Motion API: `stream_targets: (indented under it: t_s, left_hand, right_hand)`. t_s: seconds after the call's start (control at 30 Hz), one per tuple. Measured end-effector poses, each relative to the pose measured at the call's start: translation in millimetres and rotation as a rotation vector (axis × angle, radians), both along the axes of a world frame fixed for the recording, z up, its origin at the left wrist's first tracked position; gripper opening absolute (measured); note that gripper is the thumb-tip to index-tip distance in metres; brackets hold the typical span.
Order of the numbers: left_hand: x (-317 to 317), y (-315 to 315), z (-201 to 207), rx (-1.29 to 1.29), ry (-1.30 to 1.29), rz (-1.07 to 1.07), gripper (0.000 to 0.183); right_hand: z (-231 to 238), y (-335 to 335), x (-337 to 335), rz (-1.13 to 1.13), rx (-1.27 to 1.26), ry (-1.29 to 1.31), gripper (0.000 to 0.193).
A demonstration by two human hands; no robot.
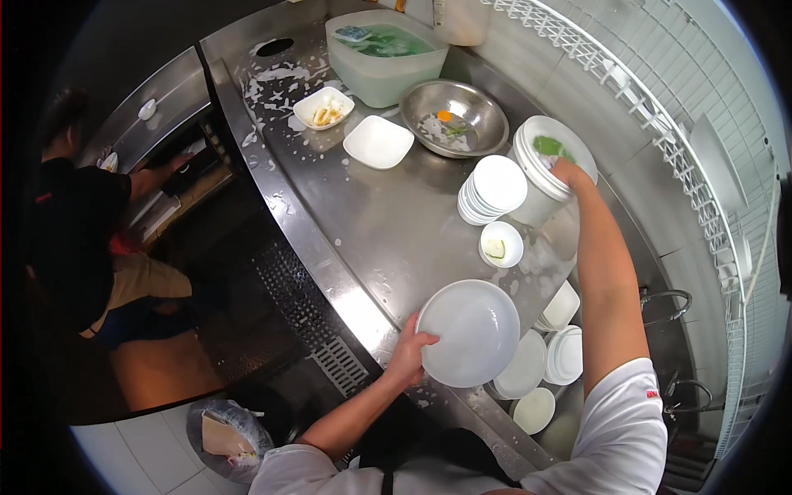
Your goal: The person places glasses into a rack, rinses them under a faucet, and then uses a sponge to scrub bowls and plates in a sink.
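Note:
My left hand [410, 353] grips a large round white plate [469, 330] by its left edge, thumb over the rim. The plate is held above the front part of the steel counter. My right arm stretches forward to a stack of white plates [528, 161] at the right. There my right hand [569, 172] reaches over the top plate, close to a bright green piece [549, 147] whose kind I cannot make out. Its fingertips are hidden. Nearby stand a stack of white bowls [495, 186] and a small white bowl [501, 245] with food scraps.
Farther back are a steel basin [454, 118] with scraps, a tub of greenish water [386, 58] and two square white dishes [379, 142]. More white dishes [564, 355] fill the sink at right, below a wire rack [652, 91]. A bin [229, 440] and a co-worker [82, 223] are at left.

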State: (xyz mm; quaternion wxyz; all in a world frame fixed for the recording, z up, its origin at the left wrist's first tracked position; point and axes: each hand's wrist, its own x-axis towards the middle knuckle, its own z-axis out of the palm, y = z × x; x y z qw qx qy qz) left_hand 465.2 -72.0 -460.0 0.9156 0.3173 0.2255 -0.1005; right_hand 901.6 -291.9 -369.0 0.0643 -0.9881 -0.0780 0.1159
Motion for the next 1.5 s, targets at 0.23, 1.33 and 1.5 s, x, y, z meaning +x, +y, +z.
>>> stream_targets:
  t_s: [0.23, 1.33, 1.5]
  left_hand:
    - [27.5, -32.6, 1.2, -0.002, -0.034, 0.010, 0.060]
    - [9.8, -271.3, -1.6, 0.560, -0.371, -0.160, 0.039]
    - [7.2, -315.6, -10.5, 0.493, -0.408, -0.246, 0.042]
  right_hand:
    - [23.0, -3.3, -58.1, -0.261, 1.099, -0.439, 0.049]
    - [-106.9, -228.5, -478.9, 0.207, 0.084, -0.039, 0.058]
    - [-152.3, -217.3, -433.2, -0.239, 1.032, -0.266, 0.043]
